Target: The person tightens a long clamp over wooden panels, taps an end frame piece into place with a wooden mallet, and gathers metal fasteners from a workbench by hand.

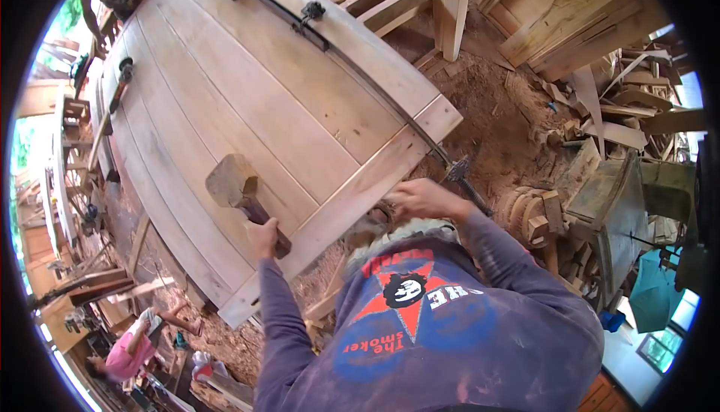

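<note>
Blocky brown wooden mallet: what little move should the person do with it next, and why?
Perhaps ease the blocky brown wooden mallet toward the edge of the pale planked wooden panel nearest the person. The left hand grips its handle, its head over the planks, and the right hand is beside that edge, so that seems a likely spot.

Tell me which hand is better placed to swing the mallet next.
Likely the left hand: it holds the mallet over the wooden panel, while the right hand is by the panel's edge.
</note>
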